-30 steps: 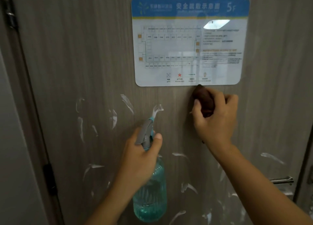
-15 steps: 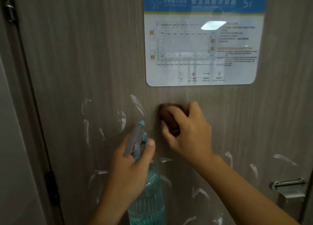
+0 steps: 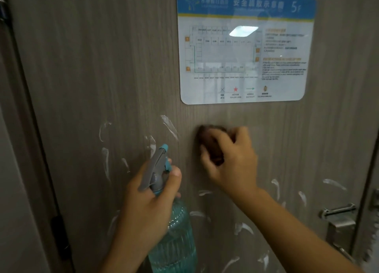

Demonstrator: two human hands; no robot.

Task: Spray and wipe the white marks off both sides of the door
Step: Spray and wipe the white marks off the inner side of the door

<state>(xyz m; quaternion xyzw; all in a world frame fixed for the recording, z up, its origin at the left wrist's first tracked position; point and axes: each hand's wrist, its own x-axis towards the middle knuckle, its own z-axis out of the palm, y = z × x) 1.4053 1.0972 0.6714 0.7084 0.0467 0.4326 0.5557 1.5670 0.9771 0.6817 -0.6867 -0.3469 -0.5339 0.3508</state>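
We're mid-wipe: our right hand (image 3: 231, 159) grips a brown cloth (image 3: 211, 143) against the door (image 3: 82, 67) just below the evacuation sign (image 3: 246, 47), while our left hand (image 3: 149, 207) holds the spray bottle (image 3: 170, 231) by its neck (finger position on trigger unclear). White marks (image 3: 169, 126) remain below-left and below-right of the sign, so next likely wipe leftward; the door handle (image 3: 338, 213) sits low right.

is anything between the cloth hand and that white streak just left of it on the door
Nothing visible does. The right hand presses the brown cloth on the door, and bare wood lies between it and the white streak. The spray bottle in the left hand sits lower, below that path.
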